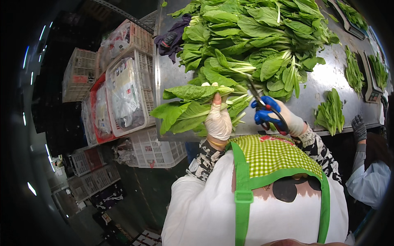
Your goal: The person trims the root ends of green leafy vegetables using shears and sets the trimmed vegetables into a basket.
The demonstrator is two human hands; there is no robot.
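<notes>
My left hand point(219, 118), in a pale glove, grips a bunch of leafy greens point(192, 112) by the stems, its leaves pointing left. The bare tip of the thumb shows on top. In my right hand point(277, 115), in a white glove with blue-coated fingers, is a pair of scissors point(271, 111) with black and red handles. Their blades point up and left, close to pale cut stems. Just beyond both hands rises a large pile of leafy greens point(252, 33) on the metal table point(329, 70).
A dark purple cloth point(177, 32) lies at the table's left edge. Plastic crates point(144, 89) with bagged items stand left of it. On the right are a separate bunch of greens point(331, 112), scales point(371, 89) with greens, and a co-worker's grey-gloved hand point(359, 127).
</notes>
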